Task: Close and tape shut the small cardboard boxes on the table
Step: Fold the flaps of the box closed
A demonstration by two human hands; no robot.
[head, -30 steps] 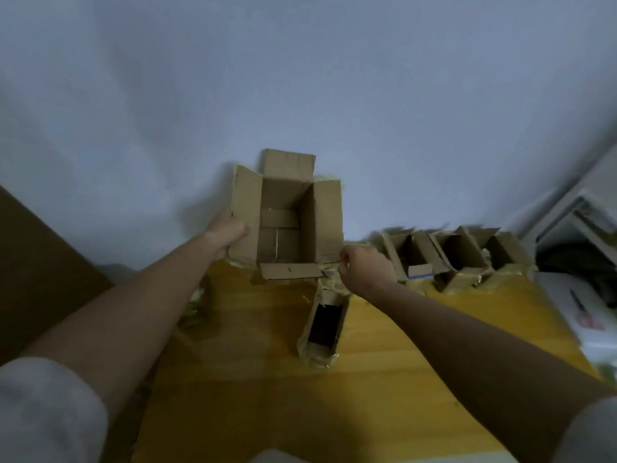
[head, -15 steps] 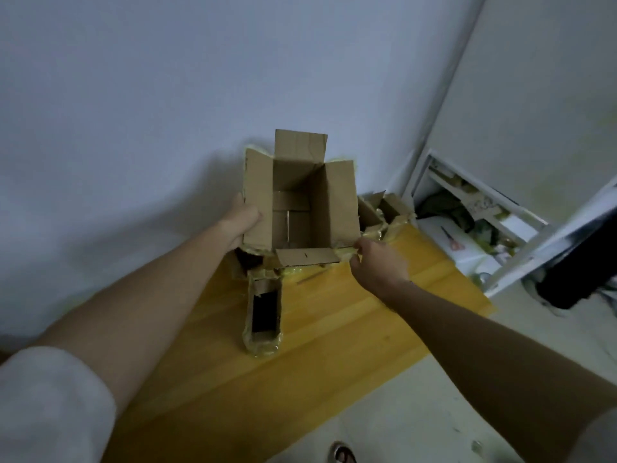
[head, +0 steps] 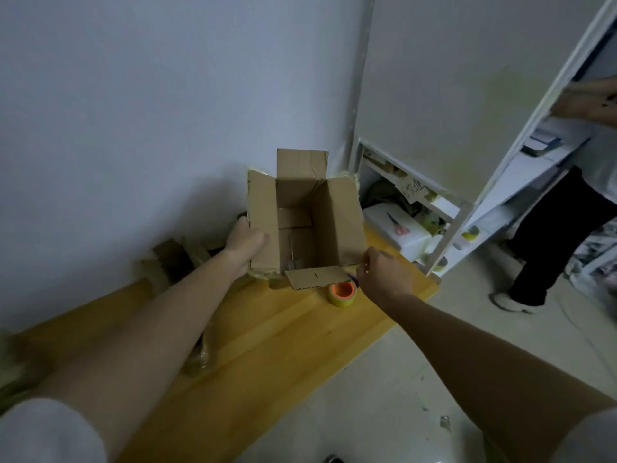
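Home room: wooden table [head: 267, 345], cluttered white shelf [head: 444, 208], tiled floor [head: 417, 379]

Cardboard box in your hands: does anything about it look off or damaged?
Yes. The cardboard box is tipped toward the camera with all four flaps open; yellowish tape remnants fringe its flap edges. The left hand grips its left side, the right hand pinches its right corner above the tape roll.
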